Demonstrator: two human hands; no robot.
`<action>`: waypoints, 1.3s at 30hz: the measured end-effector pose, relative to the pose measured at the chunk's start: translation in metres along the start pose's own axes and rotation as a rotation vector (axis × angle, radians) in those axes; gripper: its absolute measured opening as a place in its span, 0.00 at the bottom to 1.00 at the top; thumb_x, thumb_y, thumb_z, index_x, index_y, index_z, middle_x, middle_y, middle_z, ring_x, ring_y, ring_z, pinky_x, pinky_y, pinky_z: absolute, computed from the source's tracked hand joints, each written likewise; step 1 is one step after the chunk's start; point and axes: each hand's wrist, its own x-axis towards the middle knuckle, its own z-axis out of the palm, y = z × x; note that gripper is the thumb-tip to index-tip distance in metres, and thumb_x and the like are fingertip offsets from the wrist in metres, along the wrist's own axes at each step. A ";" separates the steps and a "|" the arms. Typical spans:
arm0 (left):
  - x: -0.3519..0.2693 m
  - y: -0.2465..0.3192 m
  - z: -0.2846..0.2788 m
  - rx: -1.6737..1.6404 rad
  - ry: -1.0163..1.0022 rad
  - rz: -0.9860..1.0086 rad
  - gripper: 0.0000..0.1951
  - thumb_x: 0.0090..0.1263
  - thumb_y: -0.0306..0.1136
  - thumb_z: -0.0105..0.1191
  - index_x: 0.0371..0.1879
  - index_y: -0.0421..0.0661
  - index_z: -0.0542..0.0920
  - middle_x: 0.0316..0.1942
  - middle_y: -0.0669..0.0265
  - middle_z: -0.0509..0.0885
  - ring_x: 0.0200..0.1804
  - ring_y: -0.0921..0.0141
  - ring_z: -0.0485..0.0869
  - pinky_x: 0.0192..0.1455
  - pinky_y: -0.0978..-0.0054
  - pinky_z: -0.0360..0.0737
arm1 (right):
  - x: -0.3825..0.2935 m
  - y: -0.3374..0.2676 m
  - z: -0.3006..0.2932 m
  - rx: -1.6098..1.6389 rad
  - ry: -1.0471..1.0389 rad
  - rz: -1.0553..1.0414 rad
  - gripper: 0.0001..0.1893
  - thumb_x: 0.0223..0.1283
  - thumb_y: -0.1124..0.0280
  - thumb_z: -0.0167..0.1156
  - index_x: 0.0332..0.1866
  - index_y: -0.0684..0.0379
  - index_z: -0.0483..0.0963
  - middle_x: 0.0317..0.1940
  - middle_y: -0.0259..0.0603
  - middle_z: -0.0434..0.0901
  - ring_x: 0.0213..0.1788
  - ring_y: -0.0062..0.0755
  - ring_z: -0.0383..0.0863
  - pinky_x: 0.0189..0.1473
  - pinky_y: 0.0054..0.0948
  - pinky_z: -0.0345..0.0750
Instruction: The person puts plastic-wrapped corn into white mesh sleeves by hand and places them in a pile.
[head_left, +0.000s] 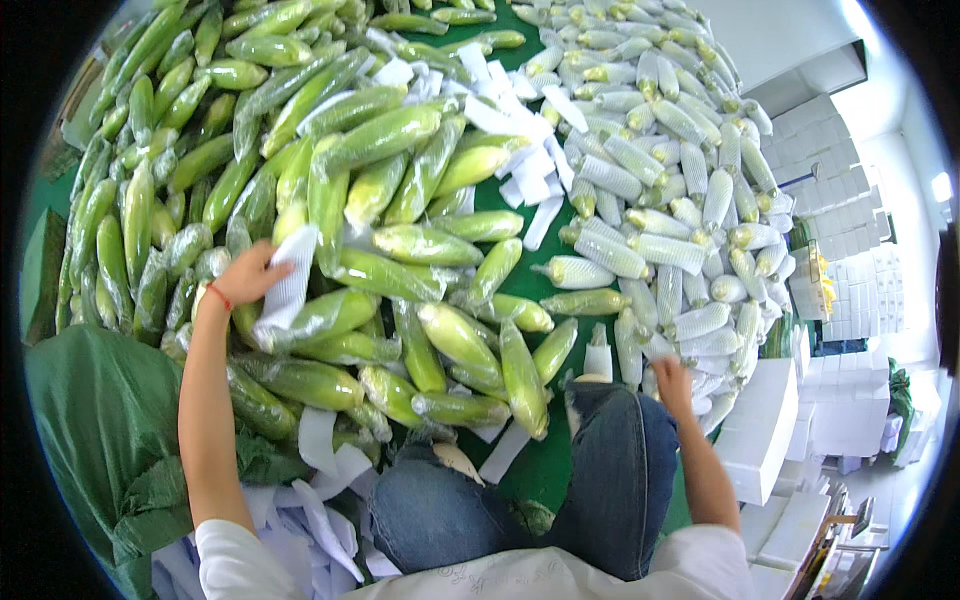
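My left hand (253, 274), a red cord at its wrist, pinches a white ribbed foam sleeve (291, 281) over the heap of corn. Around it lie green husked ears of corn (420, 246) in clear plastic wrap. One wrapped ear (322, 321) reaches to the lower end of the sleeve; whether it is inside is unclear. On the other side, my right hand (673, 382) is blurred at the near edge of a pile of ears in white foam netting (701, 322). Its fingertips meet a netted ear (658, 346), but whether they grip it does not show.
Loose white foam sleeves (534, 169) lie between the two piles on green sheeting (517, 270). More white foam pieces (322, 525) are by my left side, beside a green fabric bundle (105, 435). White foam boxes (757, 427) stand at the right. My knees (622, 450) border both piles.
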 end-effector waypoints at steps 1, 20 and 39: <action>-0.008 0.011 -0.004 -0.154 -0.027 0.032 0.23 0.69 0.42 0.53 0.58 0.41 0.74 0.55 0.52 0.77 0.53 0.63 0.78 0.55 0.68 0.73 | -0.037 0.061 0.015 -0.095 -0.012 0.090 0.13 0.65 0.61 0.52 0.39 0.61 0.75 0.30 0.55 0.79 0.37 0.58 0.79 0.38 0.45 0.73; -0.080 0.188 0.048 -0.645 0.407 -0.004 0.16 0.74 0.38 0.48 0.47 0.36 0.79 0.40 0.71 0.83 0.41 0.80 0.78 0.45 0.79 0.75 | -0.253 0.257 0.129 0.113 -0.666 0.617 0.13 0.65 0.63 0.49 0.43 0.61 0.75 0.35 0.52 0.80 0.40 0.49 0.80 0.39 0.43 0.76; -0.383 0.479 0.103 -0.360 0.642 0.762 0.37 0.64 0.19 0.50 0.72 0.49 0.52 0.50 0.62 0.76 0.49 0.76 0.76 0.50 0.75 0.77 | -0.200 0.192 -0.070 0.533 0.095 -0.312 0.18 0.71 0.57 0.44 0.49 0.60 0.74 0.28 0.37 0.76 0.30 0.26 0.73 0.31 0.27 0.71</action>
